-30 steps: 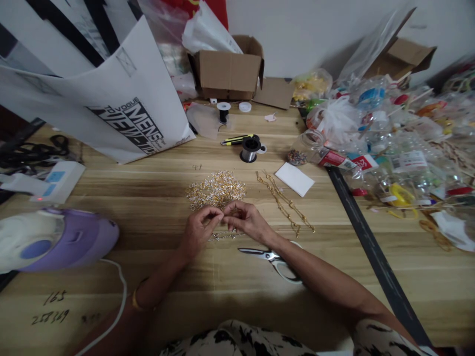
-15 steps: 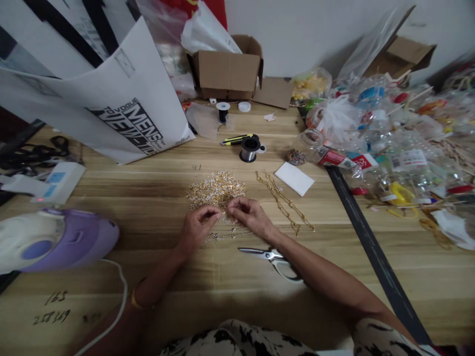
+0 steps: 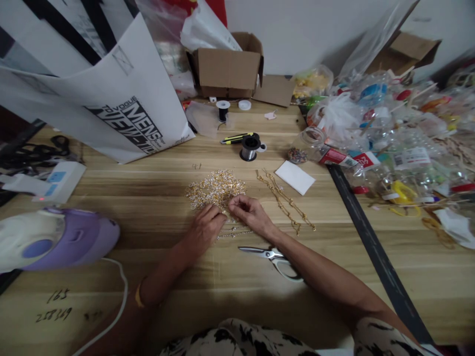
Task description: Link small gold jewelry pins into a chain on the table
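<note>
Rolled knuckles-up since the earlier frame: bare left hand (image 3: 206,225), at near edge of tangled gold-and-silver metallic heap (image 3: 211,188); bare right hand (image 3: 251,213), heap's near right. Fingers curled; cannot tell whether grasping.

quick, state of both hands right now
Left hand: fingers curled; whether it holds anything cannot be told.
Right hand: fingers bent inward; anything held is too small to tell.
</note>
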The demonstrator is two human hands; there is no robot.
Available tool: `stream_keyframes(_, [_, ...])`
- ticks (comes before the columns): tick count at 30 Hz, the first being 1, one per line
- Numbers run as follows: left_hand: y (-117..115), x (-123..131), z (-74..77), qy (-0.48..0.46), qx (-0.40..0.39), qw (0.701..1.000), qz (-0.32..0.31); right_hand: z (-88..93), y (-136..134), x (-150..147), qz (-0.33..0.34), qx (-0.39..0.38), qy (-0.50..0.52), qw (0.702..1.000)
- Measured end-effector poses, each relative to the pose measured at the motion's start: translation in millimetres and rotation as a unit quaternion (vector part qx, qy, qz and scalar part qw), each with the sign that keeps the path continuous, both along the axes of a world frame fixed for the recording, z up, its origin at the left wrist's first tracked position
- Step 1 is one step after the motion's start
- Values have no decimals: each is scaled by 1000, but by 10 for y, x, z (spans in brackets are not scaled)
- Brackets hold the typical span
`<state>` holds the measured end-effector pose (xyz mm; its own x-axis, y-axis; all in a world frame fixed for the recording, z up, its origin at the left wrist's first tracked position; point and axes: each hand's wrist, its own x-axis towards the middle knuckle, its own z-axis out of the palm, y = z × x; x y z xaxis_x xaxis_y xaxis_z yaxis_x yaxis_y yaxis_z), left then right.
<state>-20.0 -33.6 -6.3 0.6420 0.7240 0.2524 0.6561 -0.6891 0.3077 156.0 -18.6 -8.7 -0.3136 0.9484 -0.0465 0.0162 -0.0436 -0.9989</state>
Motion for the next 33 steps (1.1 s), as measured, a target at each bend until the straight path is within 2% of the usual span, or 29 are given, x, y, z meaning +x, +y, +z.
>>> stream_keyframes(5, [20, 6, -12, 21, 7, 1000, -9, 2, -4, 11, 6, 3, 6, 1000])
stream_keyframes(12, [35, 15, -19, -10, 17, 1000, -6, -7, 3, 12, 0, 7, -5, 1000])
stream_keyframes(16, [34, 16, -17, 3, 21, 1000, -8, -19, 6, 11, 2, 12, -1, 1000])
stream_keyframes(33, [36, 14, -33, 17, 0, 999, -27, -14, 4, 13, 3, 10, 0, 1000])
